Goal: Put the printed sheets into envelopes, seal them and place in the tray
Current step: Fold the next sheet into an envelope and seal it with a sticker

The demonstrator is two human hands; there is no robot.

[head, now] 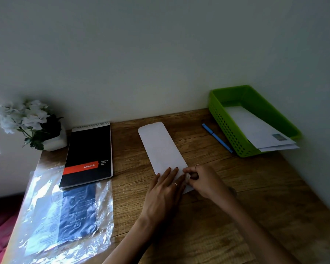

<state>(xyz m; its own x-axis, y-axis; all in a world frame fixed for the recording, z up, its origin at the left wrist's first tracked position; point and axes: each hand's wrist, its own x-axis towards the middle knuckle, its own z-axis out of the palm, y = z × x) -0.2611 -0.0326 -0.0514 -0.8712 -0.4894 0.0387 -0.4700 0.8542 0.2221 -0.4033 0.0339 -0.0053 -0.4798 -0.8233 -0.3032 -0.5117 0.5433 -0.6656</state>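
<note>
Wooden desk [208, 216] is set against a pale wall; a long white paper envelope [161, 147] is laid flat at centre; its near end is pressed by the left hand [165, 191], fingers straight; its near right corner is pinched by the right hand [202, 181]; two white envelopes [255, 130] are seen in the green perforated plastic tray [229, 128].

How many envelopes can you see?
3. One envelope lies on the desk under both hands; two more, an upper envelope and a lower envelope, overlap in the green tray. Others may hide beneath.
</note>
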